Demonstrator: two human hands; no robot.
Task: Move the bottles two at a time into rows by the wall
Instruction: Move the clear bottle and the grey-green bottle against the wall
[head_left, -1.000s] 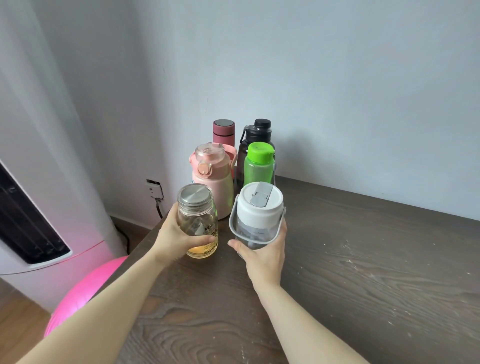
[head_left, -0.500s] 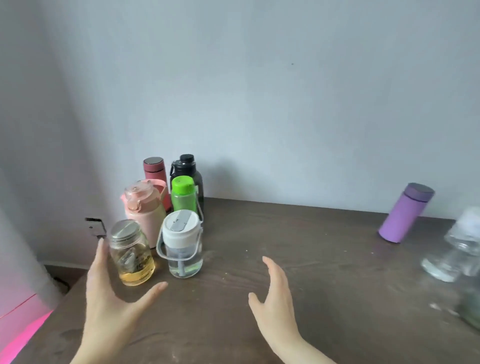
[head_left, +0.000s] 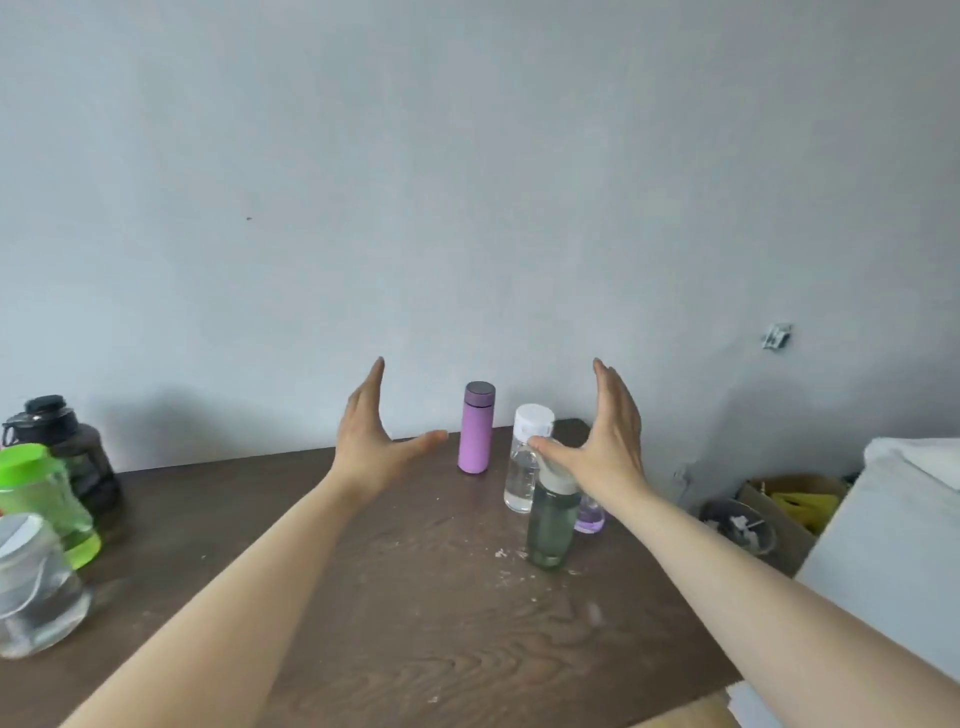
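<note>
At the table's (head_left: 415, 597) left edge stood your placed bottles: a black jug (head_left: 78, 457), a green-capped bottle (head_left: 41, 499) and a grey-lidded clear one (head_left: 31, 587). Your left hand (head_left: 371, 436) hovered empty, fingers spread, just left of the purple flask (head_left: 477, 428) by the wall. Your right hand (head_left: 602, 441), equally spread, hung over the white-capped clear bottle (head_left: 522, 462) and the green-tinted bottle (head_left: 550, 519), gripping neither.
</note>
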